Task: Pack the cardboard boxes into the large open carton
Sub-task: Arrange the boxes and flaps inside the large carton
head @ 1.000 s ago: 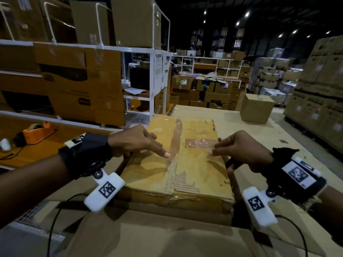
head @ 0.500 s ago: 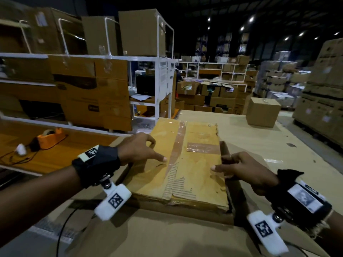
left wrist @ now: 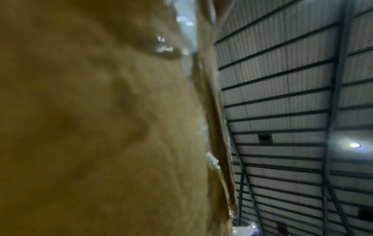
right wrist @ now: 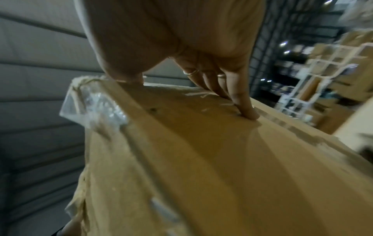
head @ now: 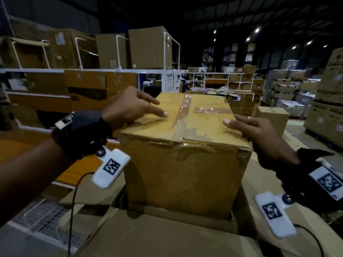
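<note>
Both hands (head: 130, 106) (head: 259, 134) press flat on creased, taped cardboard box (head: 185, 164).

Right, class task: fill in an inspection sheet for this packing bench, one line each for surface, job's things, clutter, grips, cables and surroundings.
Surface: flattened cardboard sheets cover the bench; metal grid at lower left.
Job's things: worn taped cardboard box stands upright, its base inside the large open carton; top edges frayed, tape peeling.
Clutter: one small closed box farther back on the bench.
Grips: left hand lies with straight fingers on the box top; right hand presses its right top edge, fingers straight.
Cables: a black lead hangs from the left wrist unit, another from the right.
Surroundings: white shelving loaded with cartons, stacked pallets, dim ceiling lamps.
</note>
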`<state>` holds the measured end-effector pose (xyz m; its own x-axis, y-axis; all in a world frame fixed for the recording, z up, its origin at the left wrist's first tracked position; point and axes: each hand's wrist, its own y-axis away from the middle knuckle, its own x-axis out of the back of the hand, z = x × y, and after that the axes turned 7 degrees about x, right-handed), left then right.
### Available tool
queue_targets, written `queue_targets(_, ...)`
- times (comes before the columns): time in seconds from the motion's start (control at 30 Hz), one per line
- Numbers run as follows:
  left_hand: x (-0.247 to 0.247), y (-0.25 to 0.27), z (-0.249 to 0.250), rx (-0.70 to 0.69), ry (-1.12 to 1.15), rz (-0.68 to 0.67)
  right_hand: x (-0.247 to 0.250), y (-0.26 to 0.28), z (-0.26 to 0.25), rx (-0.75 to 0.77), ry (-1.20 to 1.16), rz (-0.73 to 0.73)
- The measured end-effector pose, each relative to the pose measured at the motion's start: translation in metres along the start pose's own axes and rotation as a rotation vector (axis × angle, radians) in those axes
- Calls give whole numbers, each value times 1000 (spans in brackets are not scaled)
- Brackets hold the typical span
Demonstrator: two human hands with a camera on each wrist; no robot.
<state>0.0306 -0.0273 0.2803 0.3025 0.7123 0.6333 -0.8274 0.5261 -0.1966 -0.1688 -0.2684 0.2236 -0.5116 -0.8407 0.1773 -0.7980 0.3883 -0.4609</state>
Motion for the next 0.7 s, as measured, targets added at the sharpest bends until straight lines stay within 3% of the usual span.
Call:
queue_targets(0.23, 72, 27, 36, -140, -158, 165, -9, -20, -54, 178, 11, -83)
queue_targets(0.5, 100, 42, -11, 3, -264, 122, -54, -33, -32, 103, -65, -204)
queue_targets(0.7, 102, 61, -43, 72, -308, 48, -64, -45, -28, 141, -26, -255)
